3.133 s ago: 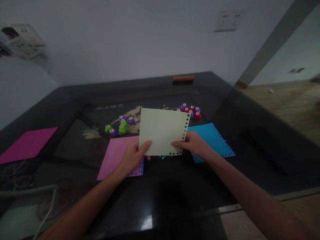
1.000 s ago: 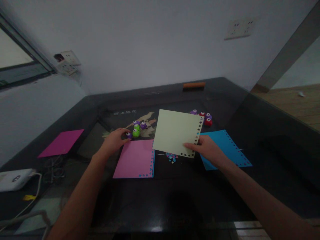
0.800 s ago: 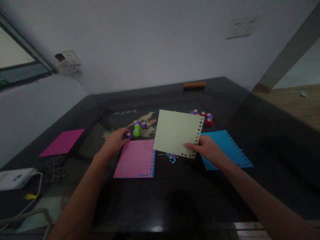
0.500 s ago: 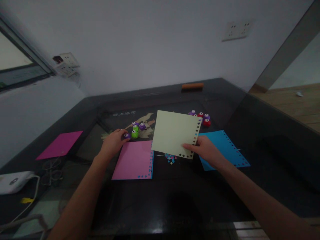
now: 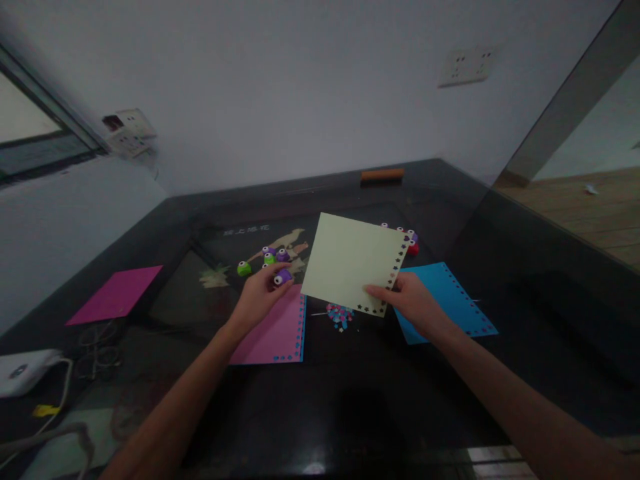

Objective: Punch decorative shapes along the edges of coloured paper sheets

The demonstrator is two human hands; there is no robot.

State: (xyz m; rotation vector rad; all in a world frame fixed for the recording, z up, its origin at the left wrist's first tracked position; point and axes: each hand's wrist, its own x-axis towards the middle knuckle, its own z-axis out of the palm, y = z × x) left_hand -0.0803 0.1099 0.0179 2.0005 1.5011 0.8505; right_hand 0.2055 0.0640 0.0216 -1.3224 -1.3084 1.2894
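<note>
My left hand (image 5: 257, 297) is closed around a purple craft punch (image 5: 283, 277), lifted over the top of a pink sheet (image 5: 275, 330). Between thumb and fingers, my right hand (image 5: 407, 297) pinches a pale yellow sheet (image 5: 353, 260) by its lower right side. Star-shaped holes run along that sheet's right and bottom edges. Beyond my left hand stand more punches, among them a green punch (image 5: 244, 269) and a purple punch (image 5: 283, 255). A red punch (image 5: 413, 248) and several others are partly hidden behind the yellow sheet. Small paper cutouts (image 5: 341, 315) lie piled below it.
A blue sheet (image 5: 445, 300) with punched edges lies under my right wrist. A magenta sheet (image 5: 116, 293) rests at the left, near a white device (image 5: 25, 372) with a cable. An orange-brown cylinder (image 5: 383, 175) lies at the table's far edge.
My left hand has moved right with the purple punch, from the left punch group to beside the yellow sheet. The yellow sheet has tilted and risen slightly in my right hand.
</note>
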